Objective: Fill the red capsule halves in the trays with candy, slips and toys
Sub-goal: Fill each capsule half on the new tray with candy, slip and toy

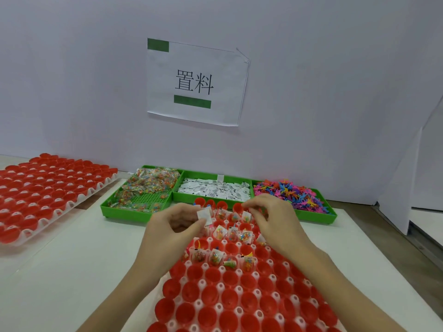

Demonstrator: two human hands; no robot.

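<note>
Pinching a small white paper slip (204,215) between thumb and fingers, the left hand (176,227) hovers over the near white tray of red plastic capsule halves (239,291), whose bottom edge is cut off. The right hand (272,218) curls beside it; whether it holds anything is hard to tell.

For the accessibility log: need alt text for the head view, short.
Two hands hover over the far rows of a tray of red capsule halves; the left hand pinches white slips, the right hand has its fingers curled above the cups. Behind sit green bins of candy, slips and toys; another tray lies left.
</note>
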